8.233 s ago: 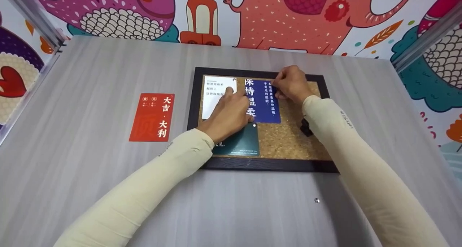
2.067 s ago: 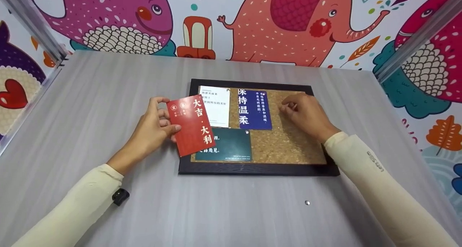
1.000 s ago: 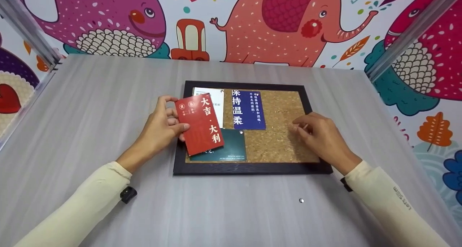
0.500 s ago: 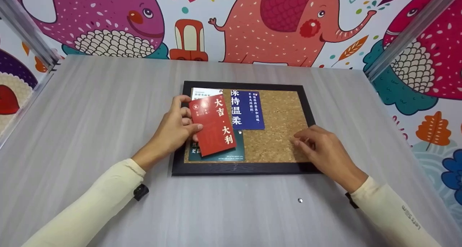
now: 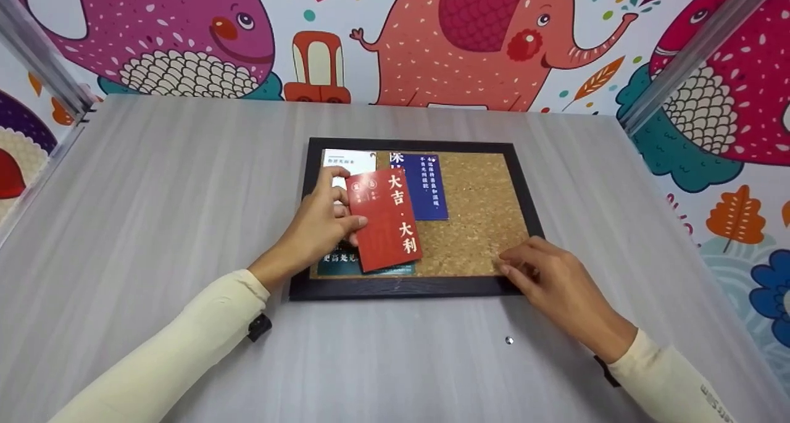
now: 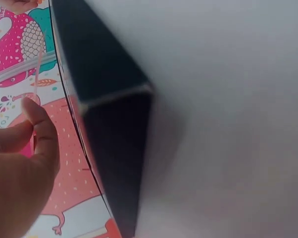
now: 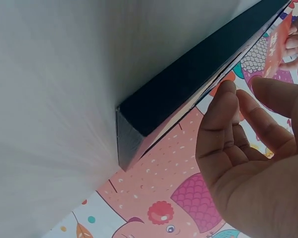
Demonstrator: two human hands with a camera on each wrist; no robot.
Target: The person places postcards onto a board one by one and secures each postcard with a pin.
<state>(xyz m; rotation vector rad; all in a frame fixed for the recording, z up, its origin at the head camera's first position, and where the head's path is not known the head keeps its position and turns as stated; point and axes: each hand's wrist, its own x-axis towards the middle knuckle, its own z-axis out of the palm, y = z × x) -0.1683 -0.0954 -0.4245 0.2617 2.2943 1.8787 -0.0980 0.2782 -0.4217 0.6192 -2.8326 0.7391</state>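
My left hand (image 5: 311,222) pinches a red card (image 5: 386,231) with white characters by its left edge, thumb on top, tilted over the cork board (image 5: 475,225). The card overlaps a dark green card (image 5: 336,269) and part of a blue card (image 5: 432,197); a white card (image 5: 360,163) is partly behind my fingers. In the left wrist view the red card (image 6: 38,69) shows edge-on. My right hand (image 5: 558,281) is over the board's lower right corner, fingers loosely bent. In the right wrist view nothing shows between the right thumb and fingertips (image 7: 228,89).
A black frame (image 5: 395,287) edges the board. On the grey table (image 5: 370,361) in front of it lies a small silvery pin (image 5: 509,340). Behind the table stands a wall (image 5: 407,46) printed with cartoon animals.
Earlier the red card lay on the table left of the board; my left hand has since lifted it and moved right across the board. My right hand left the blue card and came down and nearer.
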